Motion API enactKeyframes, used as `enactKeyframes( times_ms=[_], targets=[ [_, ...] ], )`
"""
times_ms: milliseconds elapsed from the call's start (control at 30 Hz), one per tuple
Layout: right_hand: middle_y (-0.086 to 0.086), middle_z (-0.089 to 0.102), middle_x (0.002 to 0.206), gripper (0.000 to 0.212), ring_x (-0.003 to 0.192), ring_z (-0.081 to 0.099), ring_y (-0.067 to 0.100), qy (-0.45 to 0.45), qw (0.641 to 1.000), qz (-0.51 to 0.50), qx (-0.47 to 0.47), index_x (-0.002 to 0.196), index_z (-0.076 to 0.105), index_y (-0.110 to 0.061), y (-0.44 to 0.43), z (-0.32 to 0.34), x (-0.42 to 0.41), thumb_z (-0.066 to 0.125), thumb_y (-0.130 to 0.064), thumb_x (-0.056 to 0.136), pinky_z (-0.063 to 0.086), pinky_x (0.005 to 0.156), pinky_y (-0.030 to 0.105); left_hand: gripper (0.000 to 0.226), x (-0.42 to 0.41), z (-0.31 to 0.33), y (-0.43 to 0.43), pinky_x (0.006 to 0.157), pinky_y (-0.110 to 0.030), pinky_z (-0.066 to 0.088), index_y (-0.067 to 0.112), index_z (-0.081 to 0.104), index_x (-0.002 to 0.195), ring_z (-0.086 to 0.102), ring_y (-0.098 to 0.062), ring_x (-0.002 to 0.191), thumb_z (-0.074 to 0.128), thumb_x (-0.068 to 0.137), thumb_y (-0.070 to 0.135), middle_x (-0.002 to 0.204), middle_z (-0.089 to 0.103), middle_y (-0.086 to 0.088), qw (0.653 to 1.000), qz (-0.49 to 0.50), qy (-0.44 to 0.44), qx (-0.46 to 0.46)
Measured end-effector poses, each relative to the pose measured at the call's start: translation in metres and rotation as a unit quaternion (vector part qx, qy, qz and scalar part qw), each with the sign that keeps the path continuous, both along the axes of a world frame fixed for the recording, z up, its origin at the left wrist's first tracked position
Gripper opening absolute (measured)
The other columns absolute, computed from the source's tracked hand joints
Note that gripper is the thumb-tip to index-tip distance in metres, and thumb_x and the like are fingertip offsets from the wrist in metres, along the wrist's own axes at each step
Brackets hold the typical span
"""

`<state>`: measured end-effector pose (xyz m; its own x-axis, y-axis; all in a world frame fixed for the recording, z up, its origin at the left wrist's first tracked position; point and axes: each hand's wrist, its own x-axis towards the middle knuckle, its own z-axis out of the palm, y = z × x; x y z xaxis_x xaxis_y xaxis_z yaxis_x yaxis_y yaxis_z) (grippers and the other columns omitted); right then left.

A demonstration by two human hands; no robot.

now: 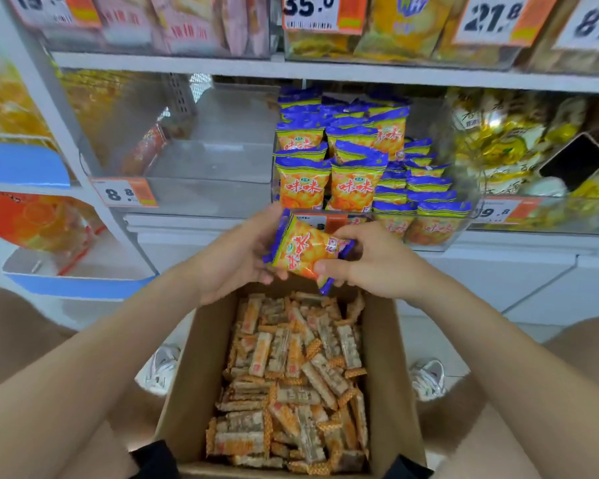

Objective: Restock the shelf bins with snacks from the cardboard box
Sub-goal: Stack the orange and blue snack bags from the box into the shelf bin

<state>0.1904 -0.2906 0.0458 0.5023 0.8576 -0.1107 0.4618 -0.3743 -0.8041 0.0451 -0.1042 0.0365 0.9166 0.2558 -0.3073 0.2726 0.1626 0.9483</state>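
An orange snack packet with blue ends (305, 252) is held tilted above the far edge of the cardboard box (391, 368). My left hand (237, 257) grips its left side and my right hand (370, 262) pinches its right end. The box on the floor between my knees holds several small orange-and-white wrapped bars (291, 382). Straight ahead, a clear shelf bin (440, 242) is stacked high with several matching orange-and-blue packets (351, 183).
A nearly empty clear bin (204, 188) with an 8.8 price tag stands left of the full one. A bin of gold-wrapped snacks with a dark phone (573, 162) on top is at the right. More bins line the shelf above. My shoes flank the box.
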Motion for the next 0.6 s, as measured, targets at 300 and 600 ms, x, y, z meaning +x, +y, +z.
enactKeyframes(
  times_ms=[300, 600],
  targets=[
    [-0.011, 0.079, 0.111, 0.024, 0.105, 0.073, 0.003, 0.070, 0.990, -0.042, 0.114, 0.121, 0.074, -0.020, -0.010, 0.017, -0.006, 0.075, -0.023, 0.097, 0.057, 0.093, 0.026, 0.030, 0.019, 0.021, -0.012, 0.065, -0.025, 0.056, 0.006, 0.065, 0.116, 0.069, -0.015, 0.074, 0.075, 0.092, 0.022, 0.091, 0.077, -0.014, 0.974, 0.103, -0.134, 0.152],
    [-0.002, 0.080, 0.100, 0.013, 0.096, 0.076, 0.018, 0.096, 0.906, -0.270, 0.311, 0.109, 0.071, -0.018, -0.012, 0.052, 0.014, 0.069, -0.021, 0.097, 0.061, 0.087, 0.045, 0.028, 0.048, 0.040, -0.017, 0.097, -0.034, 0.044, 0.021, 0.060, 0.128, 0.056, -0.017, 0.116, 0.052, 0.105, 0.034, 0.125, 0.058, 0.007, 0.755, 0.119, -0.235, 0.600]
  ],
)
